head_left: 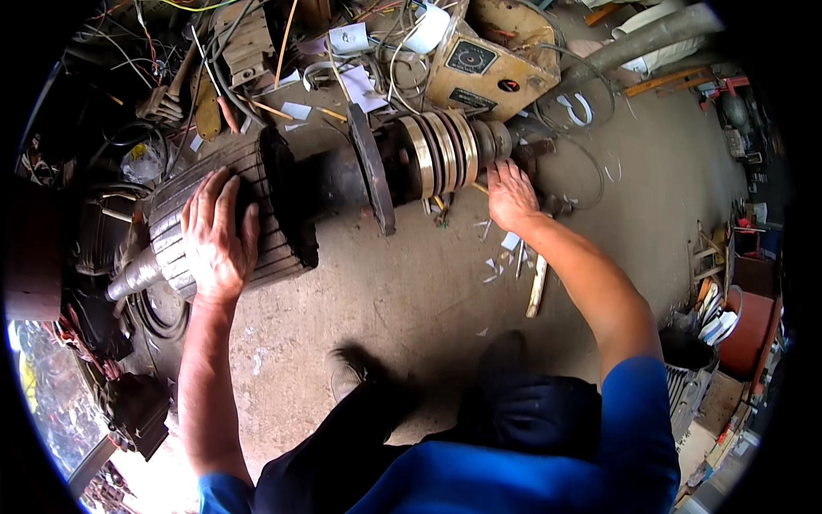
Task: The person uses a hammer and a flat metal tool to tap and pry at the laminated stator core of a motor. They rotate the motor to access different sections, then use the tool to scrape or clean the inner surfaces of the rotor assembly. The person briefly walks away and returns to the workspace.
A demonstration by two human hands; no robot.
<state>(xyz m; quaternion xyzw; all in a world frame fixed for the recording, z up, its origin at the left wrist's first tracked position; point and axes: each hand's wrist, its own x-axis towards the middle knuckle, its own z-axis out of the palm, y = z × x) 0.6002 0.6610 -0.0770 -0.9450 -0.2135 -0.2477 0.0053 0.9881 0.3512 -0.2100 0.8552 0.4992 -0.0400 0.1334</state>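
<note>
A large wound motor rotor [265, 244] stretches across the view in front of me, its slotted dark core at the left. My left hand [218, 244] lies flat on top of the core with the fingers stretched out. Further right along the rotor come a thin dark disc [370, 171] and a set of brass slip rings [447, 152]. My right hand [514, 201] reaches to the stepped shaft end [491, 141] beside the rings, fingers straight and seemingly touching its underside. At the left, the tapered shaft [141, 272] sticks out beyond the core.
Behind the rotor stands a worn yellowish metal box [488, 73] with a dial. Cables, paper scraps and tools litter the far floor. A pale stick [537, 287] lies near my right forearm. A reddish container [749, 338] and clutter line the right side; my shoe [345, 377] shows below.
</note>
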